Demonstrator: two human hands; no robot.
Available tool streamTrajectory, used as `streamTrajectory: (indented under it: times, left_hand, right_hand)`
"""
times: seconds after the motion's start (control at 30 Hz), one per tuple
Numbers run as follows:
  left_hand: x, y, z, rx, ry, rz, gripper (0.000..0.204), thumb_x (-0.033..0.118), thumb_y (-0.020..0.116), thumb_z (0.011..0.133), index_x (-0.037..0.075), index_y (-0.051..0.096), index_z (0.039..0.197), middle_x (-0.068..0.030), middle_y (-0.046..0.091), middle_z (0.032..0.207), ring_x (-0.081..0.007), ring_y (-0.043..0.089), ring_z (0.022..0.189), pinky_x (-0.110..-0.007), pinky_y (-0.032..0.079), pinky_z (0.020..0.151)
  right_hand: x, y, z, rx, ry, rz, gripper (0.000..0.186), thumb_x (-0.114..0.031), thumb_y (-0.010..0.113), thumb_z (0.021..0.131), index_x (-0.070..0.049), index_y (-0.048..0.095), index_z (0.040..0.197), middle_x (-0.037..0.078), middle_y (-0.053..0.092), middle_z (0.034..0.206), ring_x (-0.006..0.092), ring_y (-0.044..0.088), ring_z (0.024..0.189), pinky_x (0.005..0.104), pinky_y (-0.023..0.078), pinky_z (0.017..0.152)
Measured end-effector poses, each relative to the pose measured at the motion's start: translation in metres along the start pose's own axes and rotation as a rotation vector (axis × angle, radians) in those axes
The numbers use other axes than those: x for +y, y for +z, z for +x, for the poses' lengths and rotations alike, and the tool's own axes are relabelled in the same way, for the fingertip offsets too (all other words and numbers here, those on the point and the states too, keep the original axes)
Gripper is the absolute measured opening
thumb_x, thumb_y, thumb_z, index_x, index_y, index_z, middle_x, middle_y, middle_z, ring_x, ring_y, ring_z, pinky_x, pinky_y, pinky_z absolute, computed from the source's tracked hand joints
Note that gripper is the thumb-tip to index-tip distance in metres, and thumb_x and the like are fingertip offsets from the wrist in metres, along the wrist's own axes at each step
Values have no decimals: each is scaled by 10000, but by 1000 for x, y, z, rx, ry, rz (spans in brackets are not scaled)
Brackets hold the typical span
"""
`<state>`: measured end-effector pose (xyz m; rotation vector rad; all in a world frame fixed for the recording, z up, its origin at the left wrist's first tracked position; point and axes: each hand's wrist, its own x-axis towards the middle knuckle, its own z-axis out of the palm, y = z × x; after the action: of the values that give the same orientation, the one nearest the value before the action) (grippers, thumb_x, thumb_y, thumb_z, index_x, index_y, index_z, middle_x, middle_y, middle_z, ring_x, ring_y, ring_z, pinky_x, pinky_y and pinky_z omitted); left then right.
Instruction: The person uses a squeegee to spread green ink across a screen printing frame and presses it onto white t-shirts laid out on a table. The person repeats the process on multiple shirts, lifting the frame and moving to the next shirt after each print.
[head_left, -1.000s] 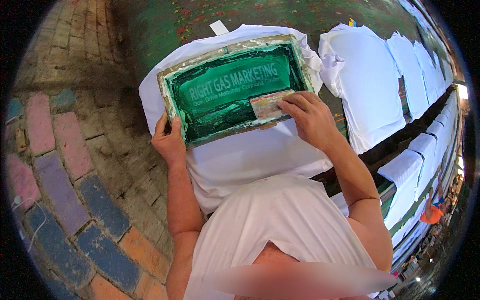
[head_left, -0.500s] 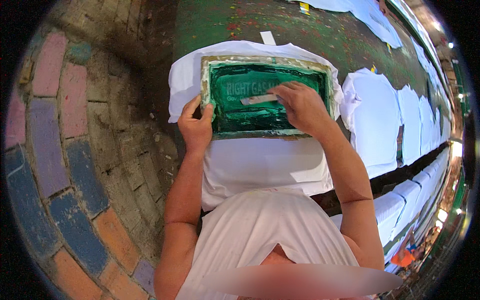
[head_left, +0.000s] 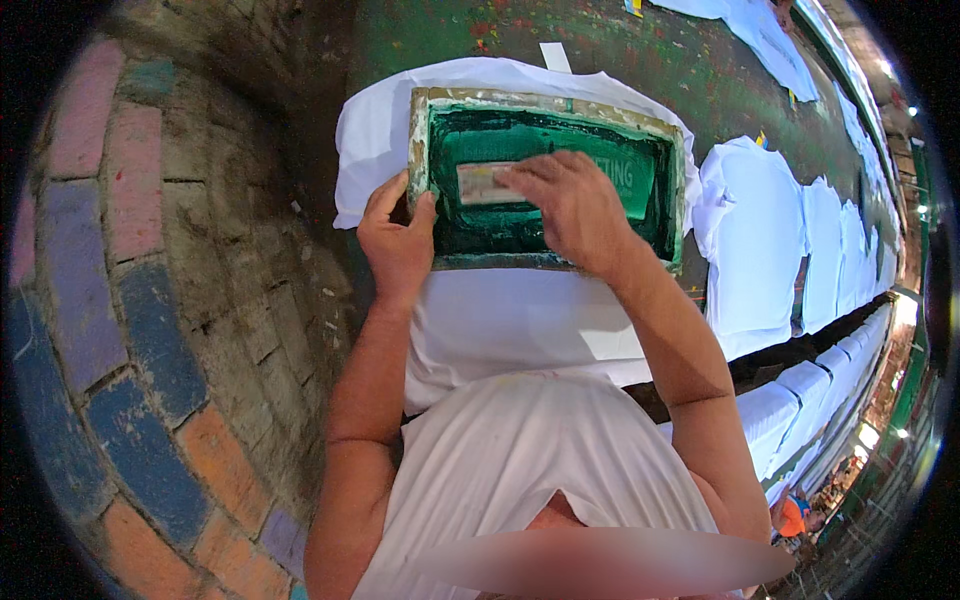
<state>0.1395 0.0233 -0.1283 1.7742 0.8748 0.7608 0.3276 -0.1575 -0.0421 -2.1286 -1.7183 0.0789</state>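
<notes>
A screen-printing frame with a pale, paint-smeared rim and a green mesh lies over a white T-shirt. My left hand is closed round the frame's left side, thumb on the inner edge. Inside the frame, my right hand grips a small flat squeegee, which rests toward the left of the mesh. Pale lettering shows on the mesh to the right of that hand. Dark green ink streaks line the inner edges. The hand partly covers the squeegee's right end.
The long green table is speckled with paint. More white T-shirts lie in a row to the right, with another row nearer me. A white strip sits beyond the frame. Coloured paving blocks cover the floor at left.
My right hand has moved the squeegee leftward across the mesh, uncovering lettering on the right side and covering the left part. My left hand stays on the frame's left side.
</notes>
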Motion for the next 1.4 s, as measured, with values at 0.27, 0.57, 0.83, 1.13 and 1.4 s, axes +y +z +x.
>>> streamTrajectory:
  times: [0.27,0.57,0.83,1.13,1.4]
  left_hand:
    - [8,-3,2,-32,-106,8,433,30,861,963,-55,771,1377,-164,790,1315,-227,752,1185,-371,591,1055]
    - [54,-30,-39,-311,21,465,1111,208,1010,801,3,430,1727,-259,590,1576,-408,629,1402,-503,516,1200]
    - [59,-23,-42,-319,-65,378,1193,117,1041,729,64,425,1748,-243,614,1499,-418,629,1381,-507,517,1196]
    - [49,-20,-42,-297,-132,321,1198,77,1039,706,77,444,1746,-210,612,1507,-370,627,1386,-470,508,1208]
    - [49,-21,-46,-317,-202,163,1189,82,1050,755,33,410,1756,-187,581,1625,-300,598,1457,-426,497,1248]
  right_hand:
    - [-32,-8,-63,-6,22,73,532,36,732,797,-75,772,1315,119,790,1256,370,744,1155,514,583,1048]
    - [79,-38,-23,29,196,61,498,110,635,884,-80,752,1329,199,772,1194,455,703,1192,544,563,1034]
    - [59,-31,-79,10,48,24,580,46,690,818,-131,765,1365,136,787,1300,385,731,1212,509,579,1059]
    - [102,-68,-106,-153,203,96,588,71,693,833,-127,749,1384,143,775,1316,406,715,1248,517,580,1081]
    - [152,-57,-93,127,123,60,617,136,670,797,-124,795,1342,142,796,1288,415,741,1199,506,592,1038]
